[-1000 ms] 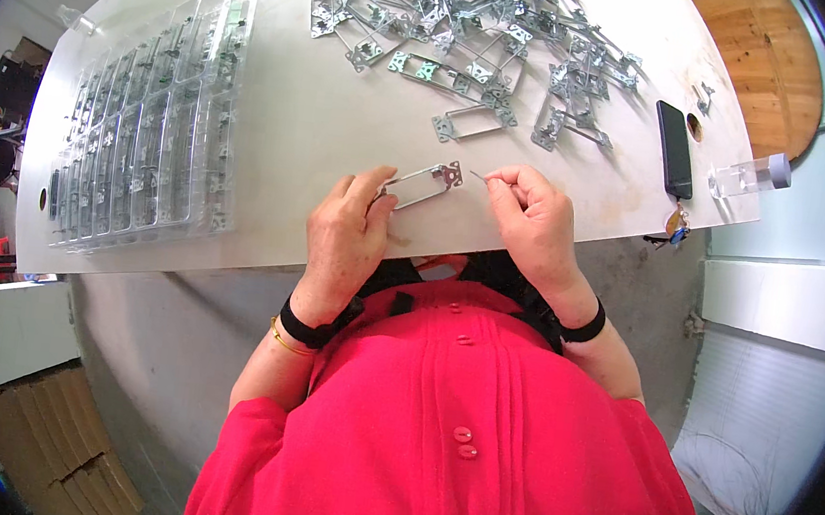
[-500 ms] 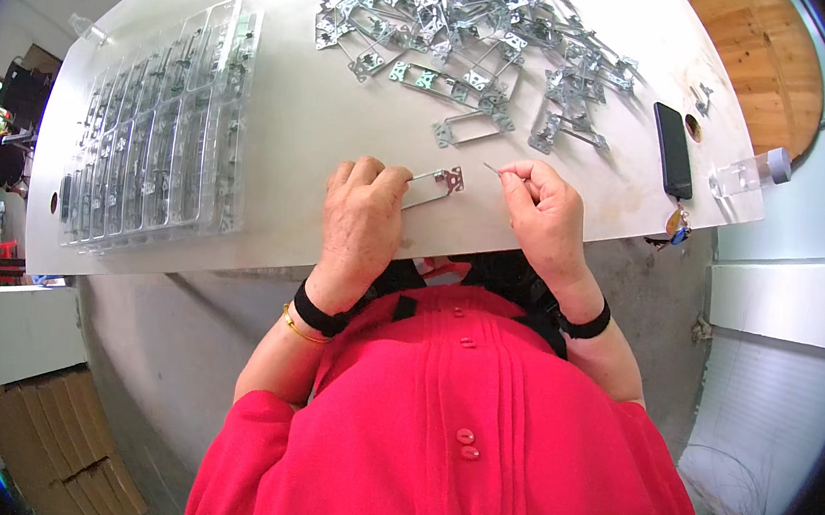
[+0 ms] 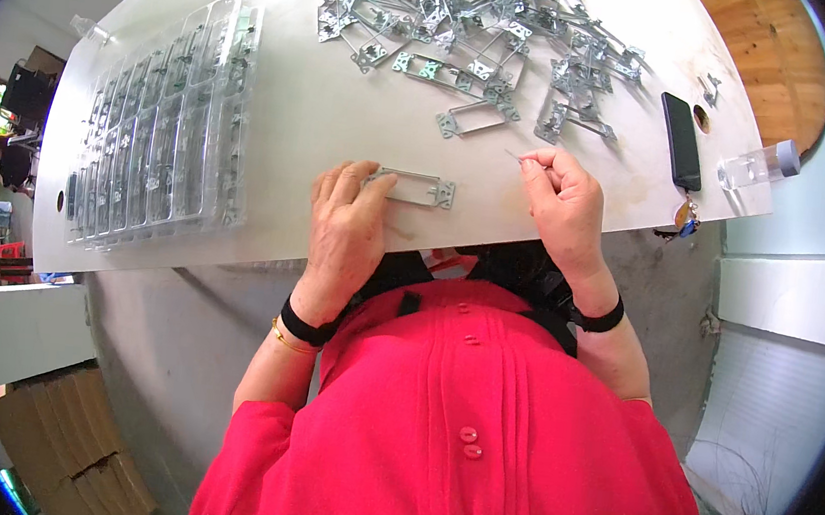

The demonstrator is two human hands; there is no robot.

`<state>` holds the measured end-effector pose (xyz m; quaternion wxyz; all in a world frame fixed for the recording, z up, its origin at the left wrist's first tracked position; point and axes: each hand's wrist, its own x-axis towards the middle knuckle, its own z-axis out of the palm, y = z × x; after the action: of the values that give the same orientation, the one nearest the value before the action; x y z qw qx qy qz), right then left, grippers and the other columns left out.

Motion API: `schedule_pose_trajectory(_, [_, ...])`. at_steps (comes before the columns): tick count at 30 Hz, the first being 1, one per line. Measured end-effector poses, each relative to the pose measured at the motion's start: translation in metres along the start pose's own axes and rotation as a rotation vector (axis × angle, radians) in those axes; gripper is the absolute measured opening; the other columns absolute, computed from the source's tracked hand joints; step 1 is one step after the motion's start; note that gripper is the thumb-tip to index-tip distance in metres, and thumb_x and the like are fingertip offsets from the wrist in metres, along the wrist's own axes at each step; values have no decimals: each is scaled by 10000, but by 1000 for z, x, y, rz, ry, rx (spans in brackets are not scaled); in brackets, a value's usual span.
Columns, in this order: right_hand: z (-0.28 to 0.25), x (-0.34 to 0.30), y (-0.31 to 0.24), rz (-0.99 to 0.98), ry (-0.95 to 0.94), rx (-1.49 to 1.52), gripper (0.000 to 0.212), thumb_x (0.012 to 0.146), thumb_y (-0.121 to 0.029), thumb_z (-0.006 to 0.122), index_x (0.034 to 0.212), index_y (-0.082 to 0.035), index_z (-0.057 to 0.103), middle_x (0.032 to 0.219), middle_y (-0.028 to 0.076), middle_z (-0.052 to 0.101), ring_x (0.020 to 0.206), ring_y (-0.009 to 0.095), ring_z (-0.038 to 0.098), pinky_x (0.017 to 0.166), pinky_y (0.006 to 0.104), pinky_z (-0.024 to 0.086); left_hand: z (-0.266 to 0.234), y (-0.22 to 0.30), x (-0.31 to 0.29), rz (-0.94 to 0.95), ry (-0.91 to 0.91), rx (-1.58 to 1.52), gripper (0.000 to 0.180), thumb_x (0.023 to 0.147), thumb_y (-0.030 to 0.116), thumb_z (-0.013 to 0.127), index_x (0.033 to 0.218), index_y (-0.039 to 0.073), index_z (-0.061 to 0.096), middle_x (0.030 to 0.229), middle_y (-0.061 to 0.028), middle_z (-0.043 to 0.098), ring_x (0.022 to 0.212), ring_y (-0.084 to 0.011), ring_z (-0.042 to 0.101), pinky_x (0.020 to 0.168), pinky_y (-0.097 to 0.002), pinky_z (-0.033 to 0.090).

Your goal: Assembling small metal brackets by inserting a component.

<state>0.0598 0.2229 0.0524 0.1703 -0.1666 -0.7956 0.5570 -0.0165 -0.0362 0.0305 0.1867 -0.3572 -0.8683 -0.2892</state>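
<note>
My left hand [image 3: 347, 229] has its fingers closed on the left end of a narrow rectangular metal bracket [image 3: 444, 195], close above or on the white table near its front edge. The bracket's right end plate, with holes in it, sticks out free to the right. Off to the right, my right hand [image 3: 569, 206] pinches a thin metal pin [image 3: 513, 154] between thumb and forefinger, its tip pointing left. Pin and bracket are apart. Beyond both hands lies a heap of similar metal brackets [image 3: 432, 71], the closest one [image 3: 477, 119] lying just past the held bracket.
Clear plastic trays [image 3: 203, 160] filled with metal parts stand on the left of the white table [image 3: 284, 143]. To the right are a black phone [image 3: 681, 143], a clear bottle [image 3: 748, 170], keys [image 3: 685, 218] at the table edge and a small metal piece [image 3: 712, 90].
The bracket in my left hand has turned to lie more level and show its full frame, and that hand has shifted slightly left. My right hand has moved a little right with the pin.
</note>
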Motion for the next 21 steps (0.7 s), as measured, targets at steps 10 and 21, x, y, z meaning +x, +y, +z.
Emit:
schedule_pose_trajectory(10, [3, 5, -1, 9, -11, 3, 98, 1042, -100, 679, 1008, -12, 705, 648, -97, 502, 593, -12, 392, 515, 241, 311, 16, 36, 18, -136, -23, -115, 191, 911, 142, 781, 1035, 28, 691, 964, -156, 653, 914, -374, 621, 822, -475, 494])
schedule_pose_trajectory(21, [-24, 9, -1, -18, 5, -10, 92, 1063, -106, 658, 1041, -34, 711, 694, -107, 522, 592, -18, 427, 512, 208, 310, 1, 10, -2, -166, -21, 5, 110, 901, 79, 726, 1001, 49, 689, 943, -138, 668, 906, -367, 632, 848, -472, 501])
